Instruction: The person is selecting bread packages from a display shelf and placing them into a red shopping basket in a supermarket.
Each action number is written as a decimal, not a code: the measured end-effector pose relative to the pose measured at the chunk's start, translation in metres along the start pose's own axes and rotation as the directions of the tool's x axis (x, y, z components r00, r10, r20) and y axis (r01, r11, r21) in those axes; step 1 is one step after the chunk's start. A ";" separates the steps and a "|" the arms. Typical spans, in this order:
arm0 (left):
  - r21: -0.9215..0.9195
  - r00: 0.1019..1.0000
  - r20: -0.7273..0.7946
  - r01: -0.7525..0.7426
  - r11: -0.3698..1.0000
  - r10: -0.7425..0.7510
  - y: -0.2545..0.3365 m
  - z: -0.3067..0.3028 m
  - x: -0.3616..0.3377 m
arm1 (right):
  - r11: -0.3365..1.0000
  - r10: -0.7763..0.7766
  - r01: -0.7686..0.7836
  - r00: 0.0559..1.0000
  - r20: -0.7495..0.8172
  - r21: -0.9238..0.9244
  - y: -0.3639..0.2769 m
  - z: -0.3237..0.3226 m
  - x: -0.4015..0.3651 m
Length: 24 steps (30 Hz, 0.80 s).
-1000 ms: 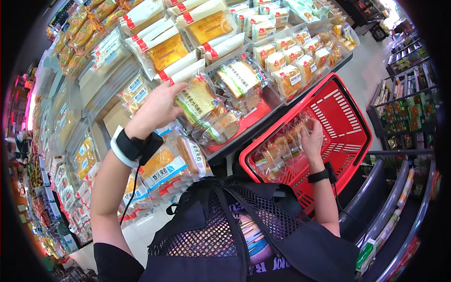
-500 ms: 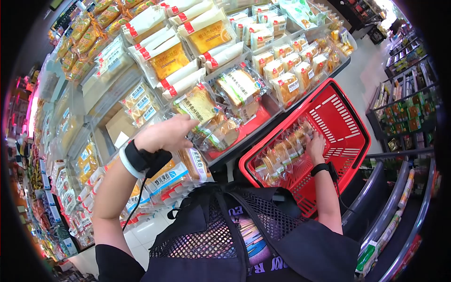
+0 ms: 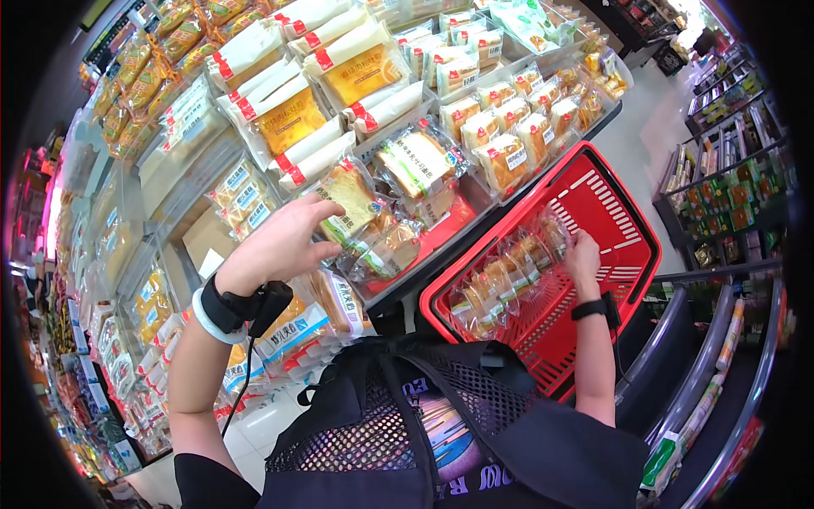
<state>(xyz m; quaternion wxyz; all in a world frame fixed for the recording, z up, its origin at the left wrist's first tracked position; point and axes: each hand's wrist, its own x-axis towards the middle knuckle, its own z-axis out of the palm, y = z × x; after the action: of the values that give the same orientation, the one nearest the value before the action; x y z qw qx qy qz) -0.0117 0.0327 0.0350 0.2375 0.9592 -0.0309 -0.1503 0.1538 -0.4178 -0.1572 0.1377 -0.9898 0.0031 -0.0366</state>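
Note:
My left hand (image 3: 284, 242) reaches over the shelf edge with thumb and fingers apart, nothing held. Its fingertips are right at a clear-wrapped pack of sliced bread (image 3: 349, 204) in a shelf bin. More wrapped bread (image 3: 386, 246) lies just beyond the thumb. My right hand (image 3: 582, 261) is inside the red shopping basket (image 3: 543, 356), fingers curled on the plastic of a wrapped bread (image 3: 554, 235) at the far end of a row. The other wrapped breads (image 3: 500, 280) stand side by side along the basket's left wall.
White-and-red packs of filled toast (image 3: 292, 119) fill the bins behind my left hand. Small wrapped buns (image 3: 506, 161) sit farther right. Bagged breads (image 3: 297, 331) line the lower shelf. Metal rails (image 3: 712, 365) and a goods rack (image 3: 733, 195) stand right of the basket.
The view has shifted slightly. My left hand's thumb and fingers have spread wider beside the sliced bread. My right hand's fingers have curled more, and the end bread stands farther from the others.

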 end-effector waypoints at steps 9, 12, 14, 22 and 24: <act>-0.263 0.953 -0.167 -0.288 0.921 0.251 0.062 0.018 0.015 | 0.348 -0.073 -0.055 0.994 0.086 0.936 -0.096 -0.144 -0.036; -0.168 0.945 -0.125 -0.321 0.932 0.303 0.090 0.035 0.024 | 0.058 -0.160 -0.180 0.969 0.187 0.982 -0.135 -0.125 -0.041; -0.162 0.934 -0.240 -0.307 0.938 0.264 0.101 0.045 0.030 | -0.067 -0.236 -0.317 0.926 0.294 0.946 -0.159 -0.108 -0.046; -0.105 0.912 -0.394 -0.168 0.980 0.114 0.080 0.072 0.075 | -0.028 -0.163 -0.354 0.924 0.345 0.935 -0.214 -0.043 -0.059; -0.113 0.931 -0.353 -0.135 0.984 0.087 0.073 0.079 0.082 | 0.022 -0.138 -0.329 0.934 0.329 0.944 -0.217 -0.036 -0.066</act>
<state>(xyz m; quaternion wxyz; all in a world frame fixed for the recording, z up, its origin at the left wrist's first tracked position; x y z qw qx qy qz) 0.0438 -0.0779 -0.0197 0.3116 0.9491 -0.0325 0.0332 0.0842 -0.2175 -0.0682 0.7874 -0.5981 0.0216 0.1478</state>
